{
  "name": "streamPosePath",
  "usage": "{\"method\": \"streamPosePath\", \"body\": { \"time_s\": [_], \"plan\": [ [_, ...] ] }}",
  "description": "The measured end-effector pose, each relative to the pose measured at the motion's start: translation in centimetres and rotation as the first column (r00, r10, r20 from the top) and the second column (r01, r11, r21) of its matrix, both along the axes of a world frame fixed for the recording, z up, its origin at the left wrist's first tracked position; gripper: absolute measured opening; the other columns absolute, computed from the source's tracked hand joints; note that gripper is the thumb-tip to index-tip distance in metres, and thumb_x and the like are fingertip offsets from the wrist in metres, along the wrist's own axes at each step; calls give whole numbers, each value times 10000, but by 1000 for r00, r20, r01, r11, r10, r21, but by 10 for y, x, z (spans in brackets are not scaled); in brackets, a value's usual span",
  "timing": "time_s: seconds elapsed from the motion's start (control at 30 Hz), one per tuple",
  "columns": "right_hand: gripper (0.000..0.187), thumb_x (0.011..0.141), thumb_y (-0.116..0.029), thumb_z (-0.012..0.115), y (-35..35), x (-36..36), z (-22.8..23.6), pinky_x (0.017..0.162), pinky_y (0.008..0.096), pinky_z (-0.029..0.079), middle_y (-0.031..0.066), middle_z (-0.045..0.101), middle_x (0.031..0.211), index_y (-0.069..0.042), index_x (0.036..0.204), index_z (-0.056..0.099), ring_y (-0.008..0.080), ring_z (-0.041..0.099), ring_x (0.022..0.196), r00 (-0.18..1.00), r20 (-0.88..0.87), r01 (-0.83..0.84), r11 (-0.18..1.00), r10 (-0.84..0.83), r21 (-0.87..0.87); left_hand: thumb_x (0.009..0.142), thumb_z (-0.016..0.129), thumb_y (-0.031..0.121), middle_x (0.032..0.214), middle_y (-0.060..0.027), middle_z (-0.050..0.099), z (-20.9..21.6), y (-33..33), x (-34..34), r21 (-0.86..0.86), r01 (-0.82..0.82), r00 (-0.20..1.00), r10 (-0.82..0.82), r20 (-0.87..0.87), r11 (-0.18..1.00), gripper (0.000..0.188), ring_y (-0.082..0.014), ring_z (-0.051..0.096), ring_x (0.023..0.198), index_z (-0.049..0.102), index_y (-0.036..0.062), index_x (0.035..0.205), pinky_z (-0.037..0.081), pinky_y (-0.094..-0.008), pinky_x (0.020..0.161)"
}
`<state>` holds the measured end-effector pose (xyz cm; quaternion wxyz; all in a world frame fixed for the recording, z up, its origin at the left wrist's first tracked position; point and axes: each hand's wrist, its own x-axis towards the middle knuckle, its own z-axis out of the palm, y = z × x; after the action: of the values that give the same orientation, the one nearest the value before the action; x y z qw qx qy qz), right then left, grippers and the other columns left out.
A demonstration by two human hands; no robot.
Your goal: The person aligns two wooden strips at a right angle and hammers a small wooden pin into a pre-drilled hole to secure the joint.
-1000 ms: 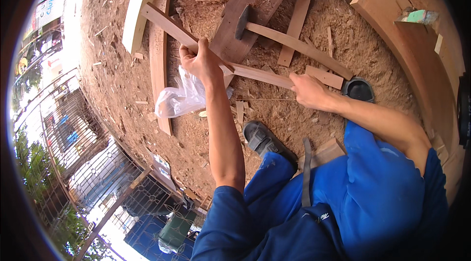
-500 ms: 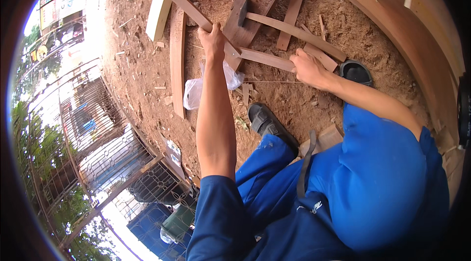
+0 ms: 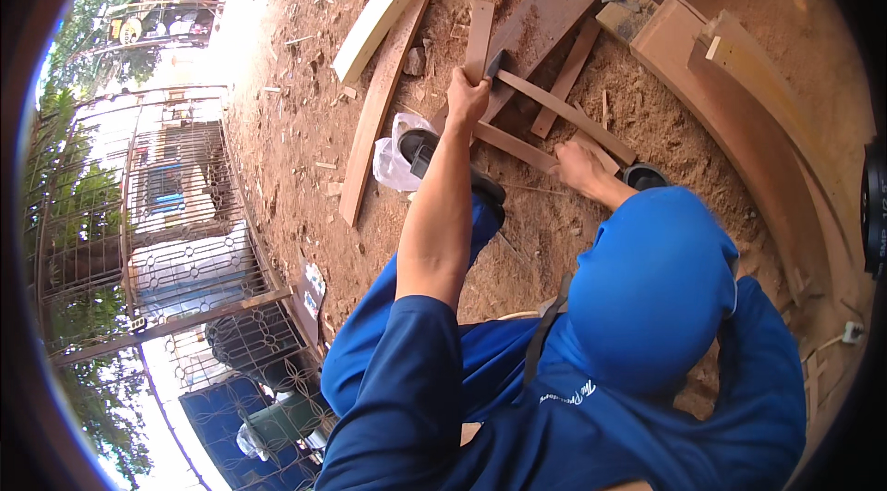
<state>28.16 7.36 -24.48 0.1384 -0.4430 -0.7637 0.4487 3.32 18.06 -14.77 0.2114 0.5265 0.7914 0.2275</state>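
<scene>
My left hand [image 3: 468, 96] is closed around a narrow wooden strip [image 3: 479, 34] that points away from me. A second wooden strip [image 3: 517, 145] slants from below that hand to my right hand [image 3: 579, 165], whose fingers are wrapped on its near right end. Whether the two strips are fastened together is hidden behind my left hand and wrist. Just right of my left hand lies a hammer, its dark head [image 3: 499, 63] on a wide plank [image 3: 547, 12] and its wooden handle [image 3: 573, 118] reaching toward my right shoe [image 3: 644, 177].
Long boards [image 3: 388, 103] lie on the dirt at left, beside a clear plastic bag [image 3: 395, 158] and my left sandal [image 3: 423, 145]. Large curved-looking beams [image 3: 730, 121] stand at right. Wood scraps and sawdust cover the ground. A metal fence [image 3: 185, 242] runs along the left.
The strip in my left hand has swung to point more straight ahead. My left foot has shifted left beside the plastic bag, and my body leans lower over my right knee.
</scene>
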Motion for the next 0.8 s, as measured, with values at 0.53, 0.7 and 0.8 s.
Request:
{"method": "streamPosePath", "body": {
  "time_s": [0.53,0.7,0.8],
  "plan": [
    [405,911,-355,786,29,33,195,831,484,579,240,736,955,33,988,696,419,725,924,710,-17,-687,687,704,-235,755,775,475,1399,-204,580,30,-87,2,-349,865,347,-932,-99,359,841,-378,509,1364,574,27,1438,400,-542,1146],
    [500,925,-393,768,67,-2,215,935,483,549,234,689,1069,52,1111,638,398,670,1070,657,424,-685,728,624,-11,839,734,482,1602,-220,418,41,-130,-32,-410,896,164,-985,-52,171,777,-349,378,1508,562,72,1476,347,-593,1204],
    [668,899,-492,778,97,-16,216,1003,485,535,300,654,1196,106,1142,608,410,634,1199,372,600,-709,634,708,-309,858,737,331,1499,-171,547,51,-114,-47,-312,904,291,-955,-57,294,566,-360,442,1459,643,69,1351,400,-528,1189]
  ]
}}
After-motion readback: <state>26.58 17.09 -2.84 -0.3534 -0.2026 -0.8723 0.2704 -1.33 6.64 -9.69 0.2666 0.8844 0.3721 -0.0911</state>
